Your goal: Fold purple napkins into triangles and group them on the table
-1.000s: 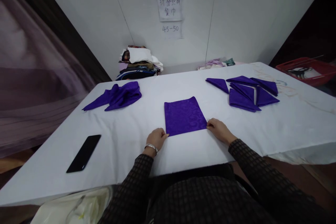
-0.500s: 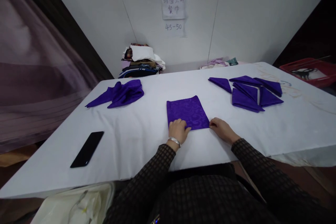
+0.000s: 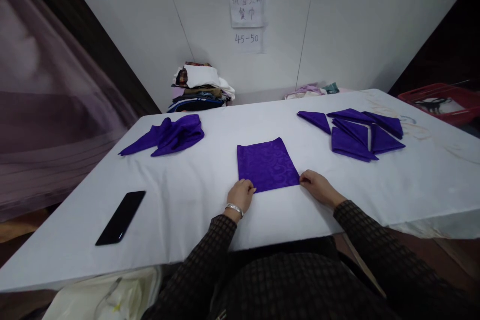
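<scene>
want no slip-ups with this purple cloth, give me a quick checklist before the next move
1. Left hand on the square napkin's near edge, toward its left corner: ok
2. Right hand at its near right corner: ok
3. Square napkin lying flat: ok
4. Phone apart from it: ok, off to the left
5. Folded triangles apart from it: ok, farther right
6. Inner layers lined up: cannot tell, hidden beneath the top one
</scene>
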The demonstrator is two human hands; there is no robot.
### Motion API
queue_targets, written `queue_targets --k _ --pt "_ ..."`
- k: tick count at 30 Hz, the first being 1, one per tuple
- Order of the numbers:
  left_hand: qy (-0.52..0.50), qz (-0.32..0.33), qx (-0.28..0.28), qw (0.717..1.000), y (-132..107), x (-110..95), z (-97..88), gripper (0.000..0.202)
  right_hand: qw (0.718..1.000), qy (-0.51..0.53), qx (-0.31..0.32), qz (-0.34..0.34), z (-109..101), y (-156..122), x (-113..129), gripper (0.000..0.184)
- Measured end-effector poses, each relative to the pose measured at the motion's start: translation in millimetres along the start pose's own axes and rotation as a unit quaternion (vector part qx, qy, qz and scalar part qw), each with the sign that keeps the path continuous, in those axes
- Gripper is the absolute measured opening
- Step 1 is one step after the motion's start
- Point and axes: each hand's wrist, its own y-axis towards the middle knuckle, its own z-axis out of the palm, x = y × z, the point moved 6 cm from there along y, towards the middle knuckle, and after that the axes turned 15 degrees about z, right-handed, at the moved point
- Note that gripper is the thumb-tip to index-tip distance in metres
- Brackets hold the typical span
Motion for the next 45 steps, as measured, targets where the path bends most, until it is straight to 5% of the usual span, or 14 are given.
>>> queue_targets --k 8,14,19,24,31,40,45 --pt "-0.022 -0.015 -0.019 0.999 -16 21 -11.6 0.006 0.999 0.017 0.034 0.027 -1 5 -7 0.014" --pt "-0.015 -0.020 -0.007 1.000 -12 20 -11.8 0.007 0.989 -0.024 -0.124 -0.074 -19 -10 48 0.015" --pt "-0.006 -0.009 -0.021 1.000 -10 20 -9.6 0.014 0.982 -0.030 -0.060 -0.177 36 -27 112 0.026" --pt "0.012 0.001 -0.032 0.999 -9 18 -7.3 0.011 0.967 -0.092 0.053 -0.233 88 -38 136 0.063" --pt "0.013 0.002 -0.033 0.999 -9 19 -6.3 0.019 0.969 -0.104 0.081 -0.210 84 -38 103 0.070" --pt "0.012 -0.002 -0.052 0.999 -11 17 -6.6 0.018 0.984 -0.152 -0.008 -0.088 30 -21 17 0.060" --pt "0.010 0.001 -0.052 0.999 -12 17 -6.8 0.017 0.994 -0.092 -0.065 -0.013 -2 22 -3 0.053"
